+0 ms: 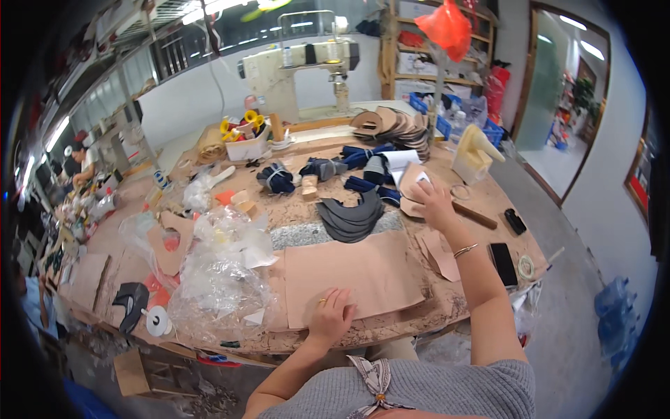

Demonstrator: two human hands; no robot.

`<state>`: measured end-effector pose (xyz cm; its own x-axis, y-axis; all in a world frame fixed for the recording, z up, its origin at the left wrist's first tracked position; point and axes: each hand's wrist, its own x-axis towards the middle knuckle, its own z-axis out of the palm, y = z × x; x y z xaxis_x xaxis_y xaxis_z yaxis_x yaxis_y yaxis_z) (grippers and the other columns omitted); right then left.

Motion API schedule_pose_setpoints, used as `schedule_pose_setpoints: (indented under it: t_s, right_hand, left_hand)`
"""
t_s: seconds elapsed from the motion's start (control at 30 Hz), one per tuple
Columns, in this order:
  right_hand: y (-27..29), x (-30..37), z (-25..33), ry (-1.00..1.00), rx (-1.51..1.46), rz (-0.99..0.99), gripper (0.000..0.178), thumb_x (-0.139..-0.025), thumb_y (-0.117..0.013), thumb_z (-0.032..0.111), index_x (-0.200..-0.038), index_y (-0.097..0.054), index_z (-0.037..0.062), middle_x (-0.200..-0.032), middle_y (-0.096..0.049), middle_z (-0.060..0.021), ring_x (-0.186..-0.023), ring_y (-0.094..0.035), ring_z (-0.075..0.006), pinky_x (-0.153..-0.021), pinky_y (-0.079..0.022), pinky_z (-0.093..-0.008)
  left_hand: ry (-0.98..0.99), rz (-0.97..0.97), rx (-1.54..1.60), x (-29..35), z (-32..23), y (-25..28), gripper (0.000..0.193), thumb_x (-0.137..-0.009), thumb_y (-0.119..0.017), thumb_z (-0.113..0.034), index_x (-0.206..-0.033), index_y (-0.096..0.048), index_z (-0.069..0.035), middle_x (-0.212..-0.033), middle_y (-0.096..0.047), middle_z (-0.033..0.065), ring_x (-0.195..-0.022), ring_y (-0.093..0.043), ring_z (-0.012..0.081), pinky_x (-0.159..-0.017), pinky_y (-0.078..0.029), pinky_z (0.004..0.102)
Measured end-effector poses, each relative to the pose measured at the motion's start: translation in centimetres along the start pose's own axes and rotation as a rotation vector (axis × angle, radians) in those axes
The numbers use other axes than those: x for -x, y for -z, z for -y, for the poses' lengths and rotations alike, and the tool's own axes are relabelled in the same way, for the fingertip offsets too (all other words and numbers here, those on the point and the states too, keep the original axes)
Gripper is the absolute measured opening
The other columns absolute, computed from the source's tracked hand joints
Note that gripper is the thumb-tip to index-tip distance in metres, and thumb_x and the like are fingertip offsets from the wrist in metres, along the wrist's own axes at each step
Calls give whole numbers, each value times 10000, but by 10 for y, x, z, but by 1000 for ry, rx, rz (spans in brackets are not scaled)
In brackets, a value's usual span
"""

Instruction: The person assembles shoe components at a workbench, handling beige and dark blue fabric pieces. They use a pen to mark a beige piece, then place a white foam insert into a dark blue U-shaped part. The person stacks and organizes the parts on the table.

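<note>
My left hand [331, 315] lies flat on the near edge of a large tan sheet [349, 276] of leather or board, fingers stretched out. To the far right, my right hand [436, 206] has its fingers closed on a tan cut piece [412, 177]; a small white patch shows at the fingertips, and the thumb side is partly hidden. Beyond the sheet lies a fanned stack of dark grey curved pieces [349, 215]. Bundles of dark blue pieces [276, 179] sit farther back. Beside my right forearm rest loose tan offcuts [438, 255].
Crumpled clear plastic [223, 279] covers the table left of the sheet, near a white spool [158, 321]. On the right are a brown bar [474, 215], a phone [502, 264] and a cream dispenser [474, 153]. A sewing machine [300, 77] stands behind. Another person [84, 164] sits far left.
</note>
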<state>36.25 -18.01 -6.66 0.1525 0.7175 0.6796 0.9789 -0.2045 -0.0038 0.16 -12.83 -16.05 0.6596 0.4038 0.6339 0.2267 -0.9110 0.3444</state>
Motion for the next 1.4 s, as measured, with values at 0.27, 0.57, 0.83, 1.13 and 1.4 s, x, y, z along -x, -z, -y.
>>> schedule_pose_setpoints:
  t_s: [0.27,0.57,0.83,1.13,1.4]
  right_hand:
    - [-131,-36,83,-29,-471,397,426,-760,-690,177,-1155,-587,55,-1090,-615,-180,-1074,-564,-356,-917,-446,-406]
    - [-95,-59,109,-319,-284,-47,148,-891,-540,161,-933,-616,42,-824,-646,-188,-831,-621,-354,-753,-471,-458]
    - [6,44,192,368,-380,435,311,-801,-642,209,-1084,-592,91,-1006,-637,-98,-1059,-556,-272,-912,-407,-417]
    - [7,112,233,169,-495,443,420,-824,-653,269,-1187,-562,79,-1328,-484,-131,-1281,-396,-327,-1048,-290,-483]
    - [-20,43,239,-21,-812,308,340,-801,-692,184,-1092,-613,29,-1088,-630,-145,-1129,-529,-354,-946,-427,-399]
  left_hand:
    - [61,-6,39,6,6,1,292,-798,-652,-165,-1058,-604,-40,-1027,-635,129,-1011,-602,291,-860,-484,383]
    - [80,5,295,5,4,7,278,-808,-647,-102,-1080,-606,-57,-1038,-631,115,-1011,-602,258,-884,-477,352]
    - [404,-405,219,-66,111,92,437,-794,-659,-89,-1207,-524,-37,-1215,-542,163,-1165,-495,329,-966,-415,395]
    - [642,341,-313,-108,220,121,533,-757,-694,-219,-1243,-527,-78,-1093,-626,158,-1133,-532,350,-955,-407,431]
    - [318,77,7,-108,205,116,237,-778,-709,-206,-944,-682,-39,-915,-637,130,-842,-637,261,-720,-509,338]
